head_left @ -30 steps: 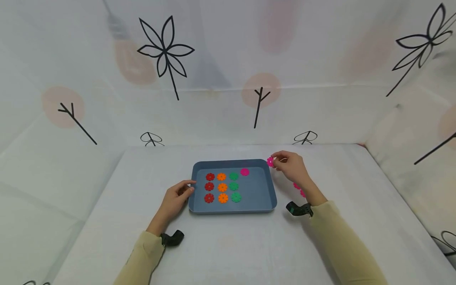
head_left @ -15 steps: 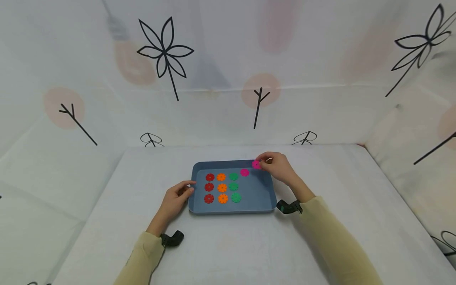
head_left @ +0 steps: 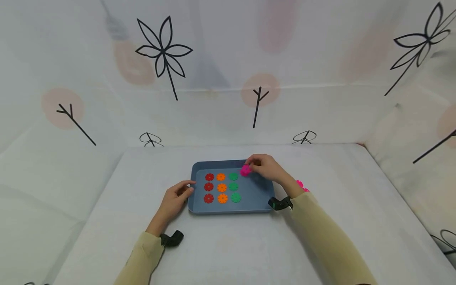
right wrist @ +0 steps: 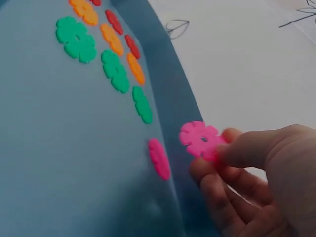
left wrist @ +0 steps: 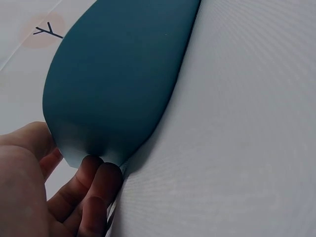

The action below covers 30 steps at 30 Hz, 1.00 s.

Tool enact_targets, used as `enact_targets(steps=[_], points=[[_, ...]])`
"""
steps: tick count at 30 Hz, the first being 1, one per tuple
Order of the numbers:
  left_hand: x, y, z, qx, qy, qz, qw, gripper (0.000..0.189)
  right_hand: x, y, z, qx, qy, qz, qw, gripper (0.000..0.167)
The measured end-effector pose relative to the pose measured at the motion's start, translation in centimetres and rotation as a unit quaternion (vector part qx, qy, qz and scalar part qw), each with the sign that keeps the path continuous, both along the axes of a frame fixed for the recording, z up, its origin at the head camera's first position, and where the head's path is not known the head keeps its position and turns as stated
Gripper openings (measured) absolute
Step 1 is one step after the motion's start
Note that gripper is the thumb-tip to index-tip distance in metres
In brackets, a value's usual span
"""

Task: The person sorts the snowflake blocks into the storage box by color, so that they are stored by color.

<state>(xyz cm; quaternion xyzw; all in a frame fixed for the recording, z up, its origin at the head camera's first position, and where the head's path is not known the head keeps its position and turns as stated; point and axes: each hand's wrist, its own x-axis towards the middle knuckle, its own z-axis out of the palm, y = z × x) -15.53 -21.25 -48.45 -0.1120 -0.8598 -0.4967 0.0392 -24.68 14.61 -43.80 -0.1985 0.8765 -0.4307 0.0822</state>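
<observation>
A blue-grey rectangular tray (head_left: 254, 198) lies on the white table. My left hand (head_left: 174, 200) grips its left side; in the left wrist view curled fingertips (left wrist: 106, 173) press the tray's outer wall. My right hand (head_left: 268, 170) pinches a pink flower-shaped plastic disc (right wrist: 200, 139) between thumb and fingers. That disc is above the tray's far part, close to a pink disc (right wrist: 159, 159) lying flat inside. In the tray stand columns of similar discs: red discs (head_left: 208, 187), orange discs (head_left: 222, 187) and green discs (head_left: 233, 186).
More pink discs (head_left: 300, 184) lie on the table right of the tray, partly hidden behind the right forearm. A white cloth backdrop (head_left: 213, 114) with plant drawings rises behind the table. Each wrist wears a dark camera mount (head_left: 172, 239).
My right hand has carried the pink disc leftward, from outside the tray's far right corner to above the pink disc inside. The left hand stays at the tray's left side.
</observation>
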Motion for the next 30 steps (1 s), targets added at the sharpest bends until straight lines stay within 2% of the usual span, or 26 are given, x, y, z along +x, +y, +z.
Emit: enact_targets(steps=[2,9,20,23,28,30], points=[[-0.3,-0.2,-0.6,0.002,0.006,0.003,1.0,0.027,0.0,-0.1,0.0,0.019,0.001,0.009,0.9998,0.016],[-0.4,-0.5,-0.9,0.007,0.006,-0.002,1.0,0.026,0.1,-0.6,-0.4,0.096,0.014,0.047,0.9942,0.015],[-0.3,-0.4,-1.0,0.006,-0.001,0.001,1.0,0.026,0.3,-1.3,-0.4,0.138,0.028,0.048,0.9888,0.011],[-0.1,-0.2,-0.5,0.006,-0.003,0.002,1.0,0.027,0.4,-1.3,-0.3,0.142,0.029,0.048,0.9883,0.01],[1.1,0.6,2.0,0.006,-0.002,-0.007,1.0,0.027,0.4,-1.3,-0.2,0.146,0.031,0.049,0.9875,0.01],[1.2,0.7,2.3,0.004,0.0,-0.007,1.0,0.027,0.4,-1.3,-0.3,0.145,0.031,0.047,0.9878,0.01]])
